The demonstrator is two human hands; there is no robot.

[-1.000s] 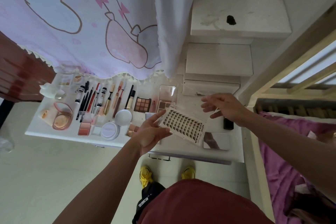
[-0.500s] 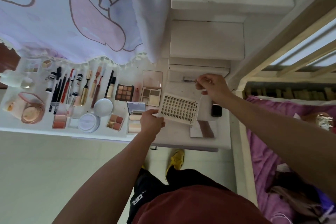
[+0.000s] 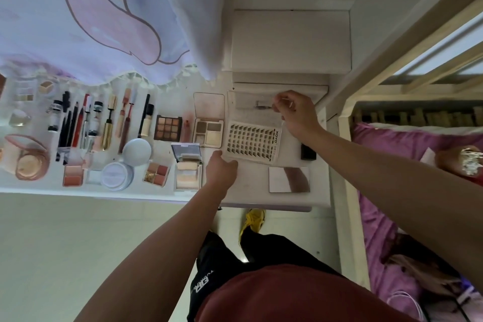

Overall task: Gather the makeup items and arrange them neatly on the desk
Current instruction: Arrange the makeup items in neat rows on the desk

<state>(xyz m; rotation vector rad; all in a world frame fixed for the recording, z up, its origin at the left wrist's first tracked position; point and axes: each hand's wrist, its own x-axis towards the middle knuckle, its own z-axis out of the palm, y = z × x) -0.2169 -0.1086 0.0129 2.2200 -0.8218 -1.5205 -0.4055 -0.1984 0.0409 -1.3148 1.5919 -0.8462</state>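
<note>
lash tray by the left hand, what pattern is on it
Lash tray: rows of dark clusters on white, head view.

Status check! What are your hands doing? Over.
Left hand grips lash tray corner. Right hand at its clear lid, grip unclear. Mirror lies nearby.

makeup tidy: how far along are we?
Mostly done: pencils and tubes and palettes sit in rows on the desk. In hand: left hand grips the lash tray by its near corner; right hand seems to pinch the tweezers behind it. Left: settle the tray, then likely the mirrored compact and small black item lying apart at the right.
</note>
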